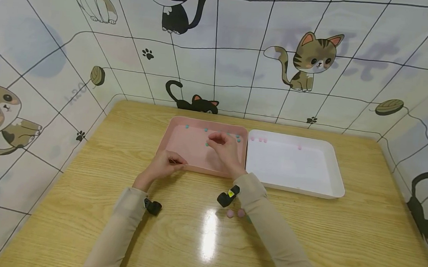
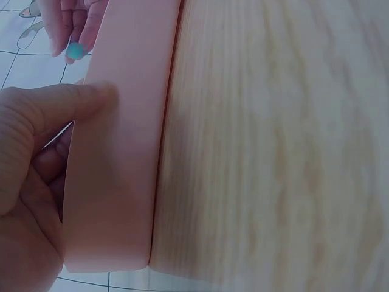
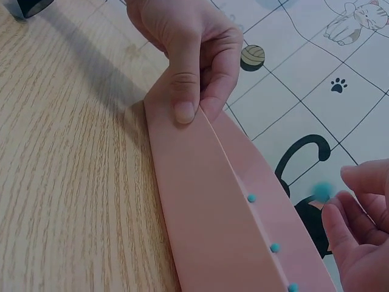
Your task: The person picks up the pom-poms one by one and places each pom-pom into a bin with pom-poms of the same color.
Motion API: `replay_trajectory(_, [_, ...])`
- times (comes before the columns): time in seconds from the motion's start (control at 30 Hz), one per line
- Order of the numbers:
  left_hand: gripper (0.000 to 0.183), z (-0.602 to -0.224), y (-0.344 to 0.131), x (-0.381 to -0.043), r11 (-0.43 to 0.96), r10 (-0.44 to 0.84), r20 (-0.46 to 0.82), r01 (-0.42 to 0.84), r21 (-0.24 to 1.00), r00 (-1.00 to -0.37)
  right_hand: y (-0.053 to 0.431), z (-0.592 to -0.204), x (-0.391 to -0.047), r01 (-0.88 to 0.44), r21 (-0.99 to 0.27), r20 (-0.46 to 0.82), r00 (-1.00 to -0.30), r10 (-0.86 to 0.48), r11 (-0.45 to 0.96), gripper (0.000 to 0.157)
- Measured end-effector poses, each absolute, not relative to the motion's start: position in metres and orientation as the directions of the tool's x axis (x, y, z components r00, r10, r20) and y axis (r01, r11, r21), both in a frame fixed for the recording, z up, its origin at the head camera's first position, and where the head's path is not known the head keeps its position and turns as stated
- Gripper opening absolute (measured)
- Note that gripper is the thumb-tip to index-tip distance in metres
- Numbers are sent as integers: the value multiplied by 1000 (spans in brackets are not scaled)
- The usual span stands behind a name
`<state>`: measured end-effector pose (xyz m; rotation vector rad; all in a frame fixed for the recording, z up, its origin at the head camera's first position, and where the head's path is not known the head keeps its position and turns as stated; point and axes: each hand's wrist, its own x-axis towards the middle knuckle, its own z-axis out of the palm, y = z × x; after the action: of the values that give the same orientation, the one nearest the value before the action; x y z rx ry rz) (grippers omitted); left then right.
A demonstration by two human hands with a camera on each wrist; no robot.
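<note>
A pink tray [image 1: 194,146] holds several small teal balls [image 1: 187,126], mostly along its far side. My left hand [image 1: 164,164] grips its near edge towards the left corner, thumb [image 2: 91,100] on the outer wall and fingers behind the rim. Over the tray, my right hand [image 1: 225,149] has a teal ball [image 2: 75,50] at its curled fingertips. That ball looks blurred in the right wrist view, just at the edge of the thumb and finger. Beside the pink tray lies a white tray [image 1: 287,164] with several pink balls [image 1: 299,147] near its far side.
Two pink balls [image 1: 230,213] lie on the wooden table [image 1: 175,239] near my right forearm, a bit of teal partly hidden by the sleeve [image 1: 267,221]. A cat-patterned wall covering [image 1: 238,68] rises behind the trays and at both sides.
</note>
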<state>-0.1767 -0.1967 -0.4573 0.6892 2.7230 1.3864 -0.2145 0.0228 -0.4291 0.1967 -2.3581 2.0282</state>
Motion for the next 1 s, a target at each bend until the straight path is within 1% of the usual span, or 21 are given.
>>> replay_trajectory(0.23, [5, -459, -196, -177, 501, 393, 211, 400, 768, -895, 27, -429, -215, -71, -985, 64, -997, -52, 154, 16])
replay_trajectory(0.43, [4, -460, -196, -177, 498, 389, 212, 398, 770, -896, 35, -420, -210, -94, -981, 84, -994, -65, 170, 15])
replay_trajectory(0.73, [3, -461, -196, -177, 504, 394, 217, 408, 761, -893, 48, -405, -196, -125, -990, 118, -988, -104, 60, 18])
replay_trajectory(1.0, [4, -459, -197, -176, 513, 398, 204, 402, 759, -894, 64, -402, -178, -129, -991, 131, -984, -120, -25, 17])
